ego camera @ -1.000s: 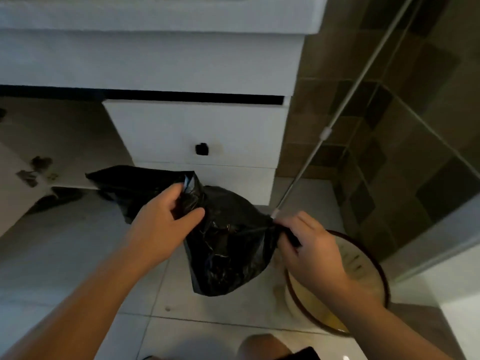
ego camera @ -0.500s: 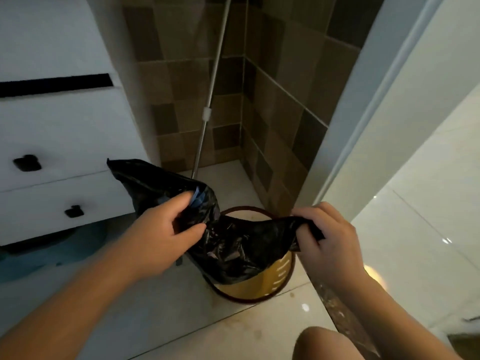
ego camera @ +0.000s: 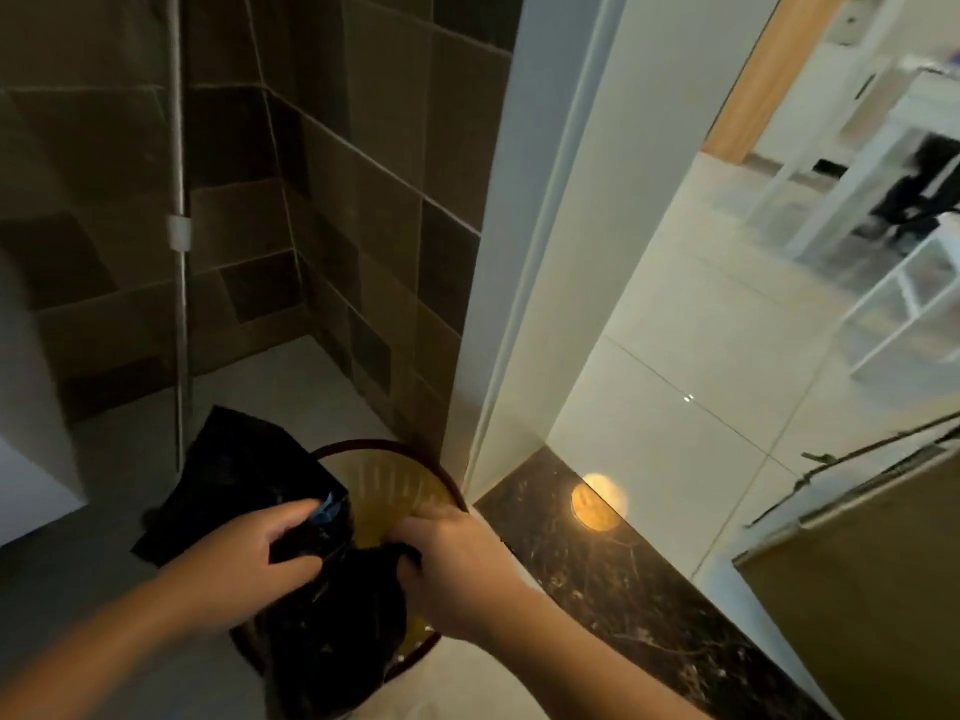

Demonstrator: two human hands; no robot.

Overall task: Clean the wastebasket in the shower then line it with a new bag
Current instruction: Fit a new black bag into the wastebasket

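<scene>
Over the wastebasket (ego camera: 395,475) at six o'clock, our left hand (ego camera: 249,558) and right hand (ego camera: 457,569) both pinch the black bag (ego camera: 322,631); we should spread its mouth wide before lowering it.

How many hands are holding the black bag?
2. The left hand grips the black bag beside the wastebasket; the right hand pinches it over the wastebasket's opening.
</scene>
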